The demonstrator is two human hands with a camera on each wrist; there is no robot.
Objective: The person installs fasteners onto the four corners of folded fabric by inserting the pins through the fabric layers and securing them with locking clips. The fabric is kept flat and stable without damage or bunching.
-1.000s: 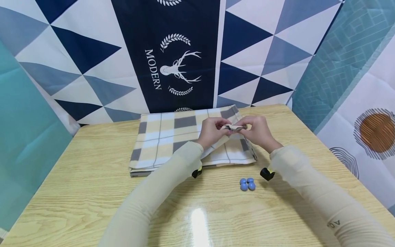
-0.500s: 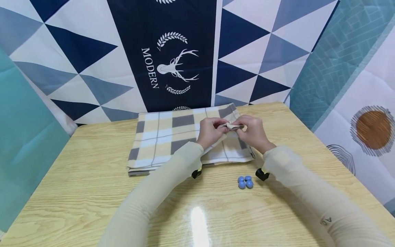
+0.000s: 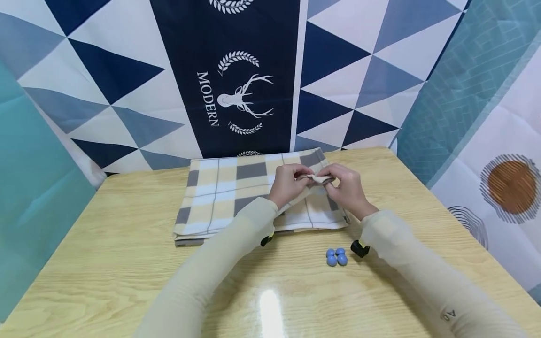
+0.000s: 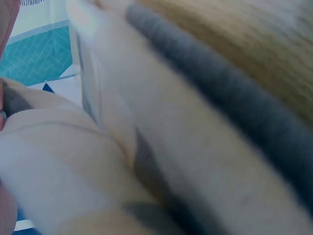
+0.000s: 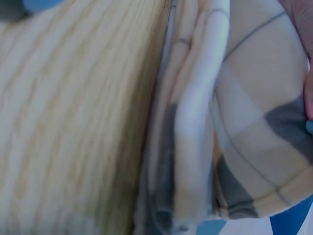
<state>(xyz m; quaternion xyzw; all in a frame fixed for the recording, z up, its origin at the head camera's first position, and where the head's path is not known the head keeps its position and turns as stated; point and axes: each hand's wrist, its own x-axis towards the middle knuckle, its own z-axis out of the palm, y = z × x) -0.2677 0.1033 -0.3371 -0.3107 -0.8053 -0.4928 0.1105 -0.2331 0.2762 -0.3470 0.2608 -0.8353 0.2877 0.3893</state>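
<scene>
A folded plaid blanket [image 3: 213, 192] in cream, white and grey lies toward the back of the wooden table. My left hand [image 3: 289, 187] pinches a raised, bunched part of its upper layer near the right end. Close beside it, my right hand [image 3: 347, 188] pinches the same gathered cloth from the other side. Between the hands the cloth shows a small twisted fold. In the right wrist view a small blue piece [image 5: 309, 127] peeks out at the fingertips against the blanket; most of it is hidden. Both wrist views show the lifted layer bulging above the layers below.
Several small round blue pieces [image 3: 331, 261] sit in a tight cluster on the table [image 3: 127, 263], in front of the blanket and near my right wrist. A patterned cloth backdrop [image 3: 249, 42] hangs behind the table, with more fabric hanging at both sides.
Both hands keep pinching the raised cloth and stay nearly in place. The twisted fold between them has shifted shape slightly. The head view has tilted a little.
</scene>
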